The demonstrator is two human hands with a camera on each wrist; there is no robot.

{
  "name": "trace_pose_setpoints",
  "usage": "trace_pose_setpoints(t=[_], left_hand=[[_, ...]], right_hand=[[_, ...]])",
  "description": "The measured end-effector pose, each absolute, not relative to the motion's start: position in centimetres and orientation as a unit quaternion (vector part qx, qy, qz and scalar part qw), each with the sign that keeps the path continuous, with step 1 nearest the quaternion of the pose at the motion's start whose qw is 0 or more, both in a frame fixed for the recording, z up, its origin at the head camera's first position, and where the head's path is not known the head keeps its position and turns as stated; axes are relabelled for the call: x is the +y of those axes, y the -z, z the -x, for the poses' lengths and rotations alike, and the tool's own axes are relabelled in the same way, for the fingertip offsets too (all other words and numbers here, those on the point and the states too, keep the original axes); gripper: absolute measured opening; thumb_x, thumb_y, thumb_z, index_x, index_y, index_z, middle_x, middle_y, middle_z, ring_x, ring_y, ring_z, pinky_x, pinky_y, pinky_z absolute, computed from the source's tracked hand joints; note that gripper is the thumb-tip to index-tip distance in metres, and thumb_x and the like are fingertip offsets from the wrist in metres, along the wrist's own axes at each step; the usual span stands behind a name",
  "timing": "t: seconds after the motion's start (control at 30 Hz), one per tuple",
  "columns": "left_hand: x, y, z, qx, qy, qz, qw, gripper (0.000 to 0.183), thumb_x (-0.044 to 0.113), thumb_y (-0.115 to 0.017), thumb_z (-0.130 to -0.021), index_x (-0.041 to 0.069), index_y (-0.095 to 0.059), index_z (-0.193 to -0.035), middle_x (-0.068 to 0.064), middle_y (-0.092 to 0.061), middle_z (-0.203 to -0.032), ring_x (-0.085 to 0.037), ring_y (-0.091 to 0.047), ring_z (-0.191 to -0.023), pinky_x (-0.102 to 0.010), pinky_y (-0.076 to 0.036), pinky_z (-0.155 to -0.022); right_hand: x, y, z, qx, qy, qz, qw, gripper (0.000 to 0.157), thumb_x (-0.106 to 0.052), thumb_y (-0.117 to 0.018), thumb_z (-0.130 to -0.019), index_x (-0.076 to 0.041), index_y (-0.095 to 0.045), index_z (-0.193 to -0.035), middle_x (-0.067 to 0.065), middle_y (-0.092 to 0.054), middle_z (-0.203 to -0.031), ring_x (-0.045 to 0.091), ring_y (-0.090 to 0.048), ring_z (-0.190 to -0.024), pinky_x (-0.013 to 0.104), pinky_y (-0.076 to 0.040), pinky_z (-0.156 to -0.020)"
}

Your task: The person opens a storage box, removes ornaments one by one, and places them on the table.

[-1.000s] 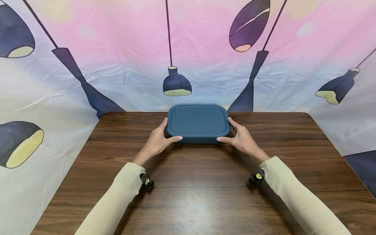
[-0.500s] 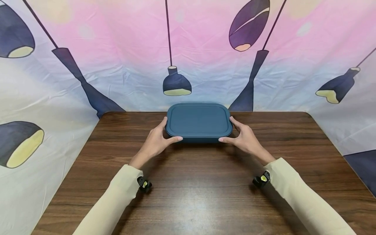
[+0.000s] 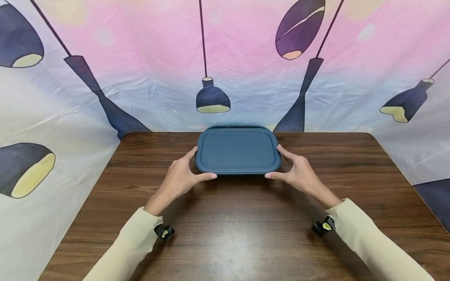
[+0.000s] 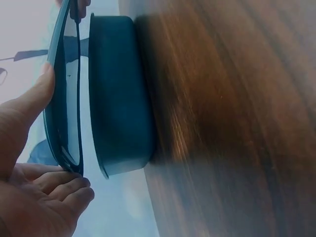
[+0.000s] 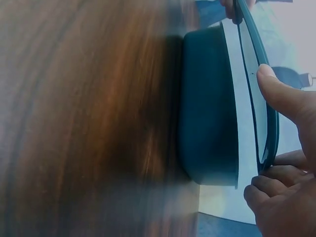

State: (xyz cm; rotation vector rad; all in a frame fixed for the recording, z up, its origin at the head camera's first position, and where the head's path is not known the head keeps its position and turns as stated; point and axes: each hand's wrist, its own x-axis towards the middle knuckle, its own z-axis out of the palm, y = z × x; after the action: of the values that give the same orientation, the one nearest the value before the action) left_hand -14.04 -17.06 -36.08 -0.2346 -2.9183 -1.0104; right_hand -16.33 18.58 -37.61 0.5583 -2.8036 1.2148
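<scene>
A rounded rectangular blue lid point(image 3: 238, 151) is held level by both hands. My left hand point(image 3: 177, 177) grips its left end, thumb along the near edge and fingers at the side. At the other end my right hand point(image 3: 302, 175) holds it the same way. Below stands a deep blue food container point(image 4: 118, 94) on the table, with a gap between its rim and the raised lid in both wrist views. From the head view the lid hides nearly all of the container; only its far rim shows. The lid's pale underside point(image 5: 254, 84) is visible from the right wrist.
The brown wood-grain table point(image 3: 232, 234) has rounded far corners. Right behind its far edge hangs a cloth backdrop point(image 3: 158, 105) printed with dark lamps. The container stands close to that edge.
The lid has come up off the container and shifted slightly toward me. Both hands moved with it, and the forearms drew back and a little apart.
</scene>
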Motion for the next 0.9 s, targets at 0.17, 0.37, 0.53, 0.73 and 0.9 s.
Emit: trace_pose_setpoints(t=[0.17, 0.37, 0.53, 0.73, 0.9], left_hand=[[-17.1, 35.8, 12.7, -0.947, 0.308, 0.085, 0.032, 0.117, 0.064, -0.085, -0.071, 0.003, -0.034, -0.157, 0.004, -0.034, -0.052, -0.013, -0.028, -0.05, -0.029, -0.027, -0.047], [-17.0, 35.3, 11.1, -0.952, 0.29, 0.094, 0.036, 0.115, 0.064, -0.085, -0.069, 0.002, -0.04, -0.154, 0.004, -0.033, -0.049, -0.011, -0.026, -0.047, -0.028, -0.026, -0.046], [-16.8, 34.7, 9.7, -0.957, 0.277, 0.085, 0.022, 0.117, 0.067, -0.085, -0.067, 0.005, -0.04, -0.155, 0.006, -0.028, -0.049, -0.01, -0.021, -0.046, -0.027, -0.024, -0.046], [-16.7, 34.4, 8.3, -0.961, 0.264, 0.083, 0.007, 0.115, 0.068, -0.083, -0.07, 0.004, -0.04, -0.155, 0.005, -0.031, -0.047, -0.009, -0.02, -0.045, -0.026, -0.023, -0.045], [-16.7, 34.4, 7.2, -0.961, 0.263, 0.079, -0.012, 0.112, 0.066, -0.083, -0.071, 0.004, -0.042, -0.154, 0.006, -0.031, -0.048, -0.009, -0.021, -0.046, -0.025, -0.023, -0.045]], right_hand=[[18.8, 37.3, 15.0, -0.906, -0.379, -0.185, 0.026, 0.1, -0.042, -0.091, -0.075, -0.004, -0.042, -0.154, 0.015, -0.042, -0.156, 0.037, -0.046, -0.138, 0.057, -0.049, -0.103], [19.2, 37.2, 13.1, -0.907, -0.38, -0.182, 0.026, 0.1, -0.042, -0.091, -0.075, -0.004, -0.042, -0.153, 0.013, -0.043, -0.156, 0.037, -0.046, -0.138, 0.057, -0.051, -0.101], [19.3, 37.0, 11.7, -0.909, -0.375, -0.182, 0.026, 0.098, -0.042, -0.09, -0.076, -0.002, -0.043, -0.153, 0.014, -0.044, -0.155, 0.039, -0.047, -0.137, 0.058, -0.051, -0.1], [19.4, 36.8, 10.3, -0.905, -0.382, -0.186, 0.031, 0.096, -0.039, -0.091, -0.075, -0.001, -0.046, -0.151, 0.016, -0.046, -0.153, 0.039, -0.05, -0.134, 0.059, -0.05, -0.101], [19.4, 36.7, 9.1, -0.908, -0.374, -0.186, 0.04, 0.096, -0.041, -0.092, -0.073, -0.003, -0.048, -0.15, 0.013, -0.049, -0.151, 0.037, -0.052, -0.133, 0.058, -0.052, -0.098]])
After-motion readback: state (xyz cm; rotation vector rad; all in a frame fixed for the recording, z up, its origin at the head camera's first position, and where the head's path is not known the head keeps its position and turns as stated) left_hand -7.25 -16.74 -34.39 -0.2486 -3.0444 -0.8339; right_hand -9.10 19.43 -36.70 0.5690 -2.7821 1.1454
